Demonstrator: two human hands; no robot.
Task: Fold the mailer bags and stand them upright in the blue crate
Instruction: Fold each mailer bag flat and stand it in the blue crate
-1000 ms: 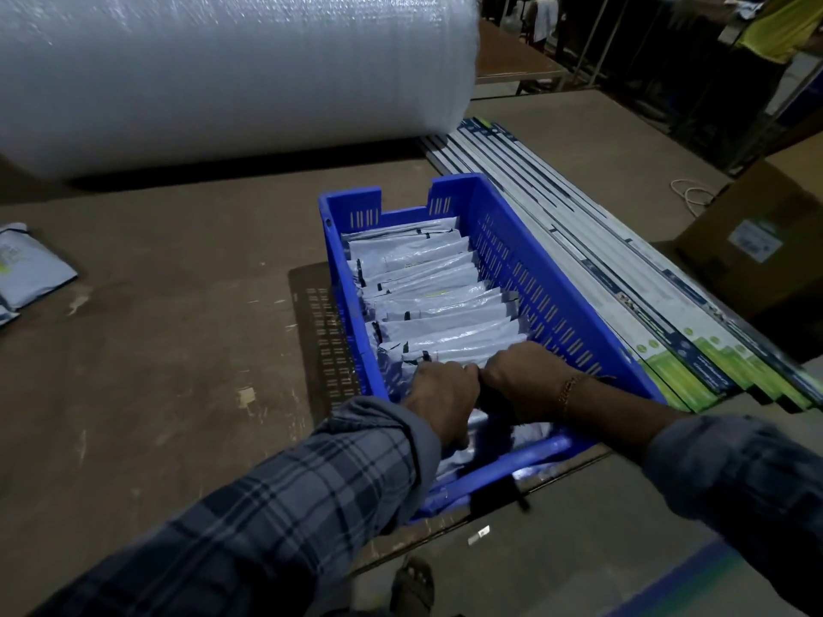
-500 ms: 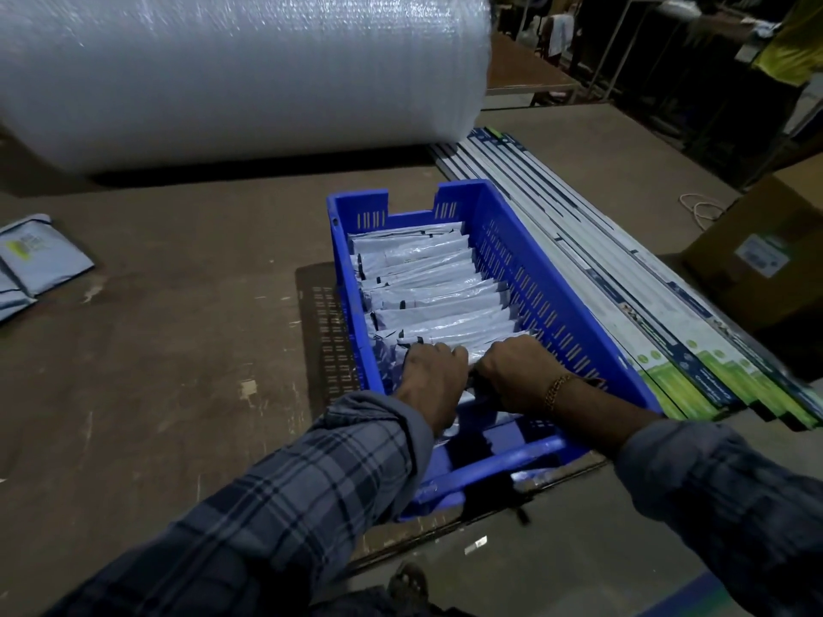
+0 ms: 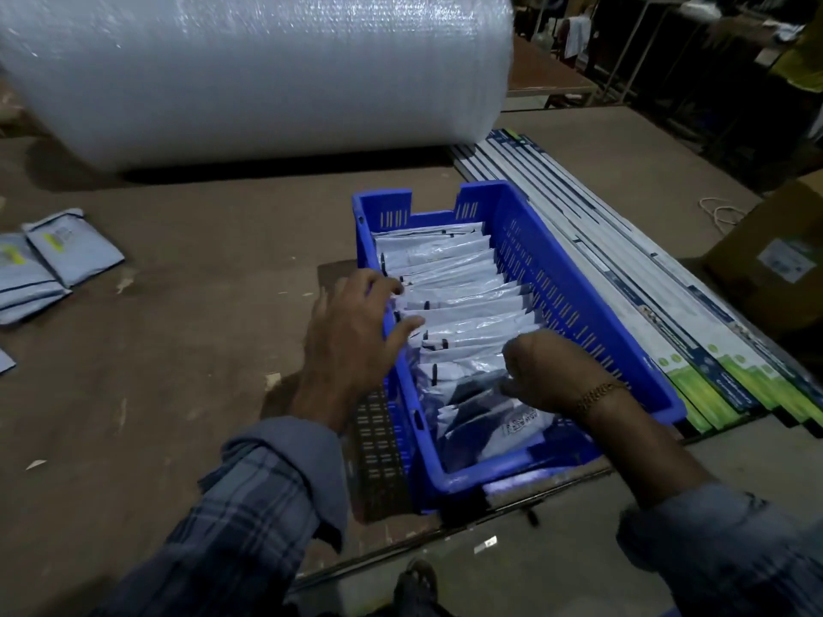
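The blue crate (image 3: 574, 300) stands on the table in front of me, filled with a row of folded grey mailer bags (image 3: 450, 278) standing on edge. My left hand (image 3: 352, 336) hovers over the crate's left wall with relaxed, spread fingers, and its fingertips reach the bags' left ends. My right hand (image 3: 547, 371) is inside the crate near its front, with fingers curled down onto the nearest bags; whether it grips one is hidden. A few bags at the crate's front end lean over rather than stand.
A huge roll of bubble wrap (image 3: 249, 69) lies across the back of the table. Unfolded mailer bags (image 3: 49, 264) lie at the left edge. Long flat printed boxes (image 3: 668, 305) lie right of the crate, and a cardboard box (image 3: 775, 256) beyond them.
My left hand has lifted off the bags, opened, and moved left and farther along the crate's left wall. My right hand stays on the front bags. The camera has come closer.
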